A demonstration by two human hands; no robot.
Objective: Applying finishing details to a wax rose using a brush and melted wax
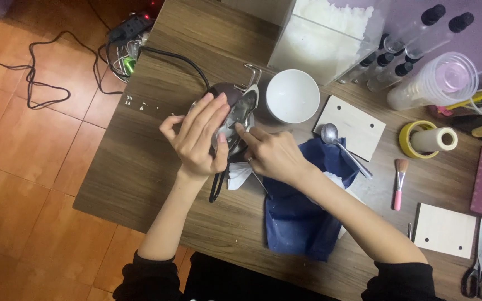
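My left hand (199, 136) wraps around a small metal pot (240, 103) that is tilted on its side over the wooden table (140, 156). The fingers of my right hand (271, 153) reach into the pot's mouth and pinch a thin metal tool whose end sticks out below the hand. The pot's black handle (217, 184) hangs down under my left wrist. A crumpled white tissue (238, 174) lies just beneath both hands. A dark blue cloth (302, 206) is spread under my right forearm.
A white bowl (292, 95), a metal spoon (341, 146), a pale wooden board (357, 125), a pink brush (399, 181), a yellow tape roll (419, 139), scissors (478, 273), a clear box of white flakes (324, 33) and a black cable (179, 56) are around. The table's left edge drops to a tiled floor.
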